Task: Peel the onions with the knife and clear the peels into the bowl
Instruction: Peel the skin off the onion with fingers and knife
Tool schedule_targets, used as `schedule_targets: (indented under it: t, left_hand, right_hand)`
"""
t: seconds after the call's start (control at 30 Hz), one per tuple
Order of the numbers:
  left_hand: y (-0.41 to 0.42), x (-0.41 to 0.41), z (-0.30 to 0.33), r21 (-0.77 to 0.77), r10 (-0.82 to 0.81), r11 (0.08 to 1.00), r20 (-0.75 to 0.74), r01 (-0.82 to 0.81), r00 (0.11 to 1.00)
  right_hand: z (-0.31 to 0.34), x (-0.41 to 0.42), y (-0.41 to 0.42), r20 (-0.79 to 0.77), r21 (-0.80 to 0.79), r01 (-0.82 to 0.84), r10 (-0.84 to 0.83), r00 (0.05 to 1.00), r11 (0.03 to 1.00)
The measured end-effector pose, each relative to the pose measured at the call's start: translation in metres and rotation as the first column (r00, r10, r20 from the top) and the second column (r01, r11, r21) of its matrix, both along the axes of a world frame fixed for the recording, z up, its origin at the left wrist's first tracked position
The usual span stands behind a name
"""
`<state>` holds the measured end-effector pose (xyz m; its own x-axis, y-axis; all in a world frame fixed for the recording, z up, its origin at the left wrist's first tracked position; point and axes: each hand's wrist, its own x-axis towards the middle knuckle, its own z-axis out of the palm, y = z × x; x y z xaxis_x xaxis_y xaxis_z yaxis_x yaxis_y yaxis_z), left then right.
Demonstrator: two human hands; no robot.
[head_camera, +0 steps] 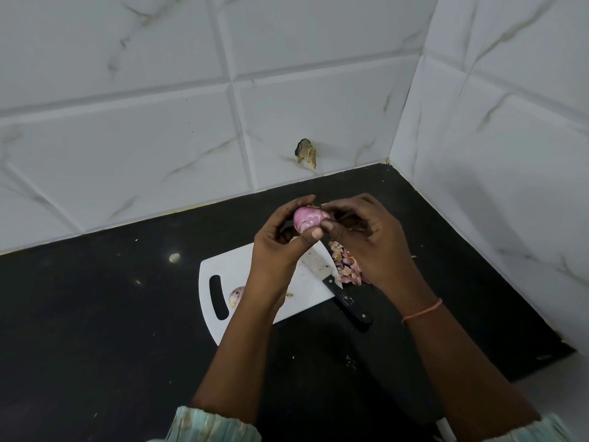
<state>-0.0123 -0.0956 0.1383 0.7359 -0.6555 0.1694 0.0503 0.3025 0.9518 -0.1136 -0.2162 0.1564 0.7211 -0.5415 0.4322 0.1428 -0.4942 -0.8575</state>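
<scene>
- Small pink, partly skinned onion [306, 221] held up above the black stone countertop [95, 314], between both hands.
- Left hand [280, 244] curled round the onion; thumb pressed on its near side, fingers behind.
- Right hand [366, 237] pinching at the onion's top right edge, fingers curled; orange thread band [422, 311] on that wrist.
- Black-handled steel knife [338, 288] lying on the white plastic cutting board [255, 263], handle overhanging the near right edge.
- Second small pinkish onion [236, 296] resting on the board beside its handle slot, partly hidden by the left forearm.
- Heap of papery pink-brown peels [347, 266] just right of the board, under the right hand.
- White marble-look tiled walls [159, 122] behind and to the right.
</scene>
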Motion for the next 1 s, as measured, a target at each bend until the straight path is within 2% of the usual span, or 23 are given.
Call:
schedule_targets:
  t: [0.27, 0.53, 0.67, 0.73, 0.87, 1.0]
  left_hand:
    - [0.003, 0.0, 0.005, 0.028, 0.018, 0.999, 0.056, -0.019, 0.998]
    - [0.002, 0.0, 0.006, 0.041, 0.027, 0.999, 0.069, -0.03, 0.997]
    - [0.002, 0.0, 0.003, 0.036, 0.017, 0.999, 0.035, -0.018, 0.999]
    - [0.0, 0.0, 0.001, 0.04, 0.017, 0.999, 0.015, -0.017, 1.0]
    - [-0.004, -0.003, -0.001, 0.037, 0.03, 0.999, -0.044, -0.029, 0.999]
    - [-0.009, -0.005, -0.002, 0.025, 0.02, 1.0, -0.208, -0.015, 0.978]
  right_hand:
    - [0.0, 0.0, -0.009, 0.004, -0.202, 0.02, -0.019, 1.0, 0.979]
    - [0.003, 0.001, -0.002, 0.052, -0.277, 0.108, -0.097, 0.994, 0.955]
    - [0.003, 0.004, -0.001, 0.021, -0.315, 0.135, -0.135, 0.991, 0.94]
    - [0.001, 0.005, 0.0, 0.0, -0.252, 0.162, -0.167, 0.986, 0.954]
    - [-0.002, 0.005, 0.0, -0.07, 0.021, 0.224, -0.222, 0.972, 0.974]
    - [0.002, 0.005, 0.001, -0.102, 0.373, 0.206, -0.181, 0.978, 0.904]
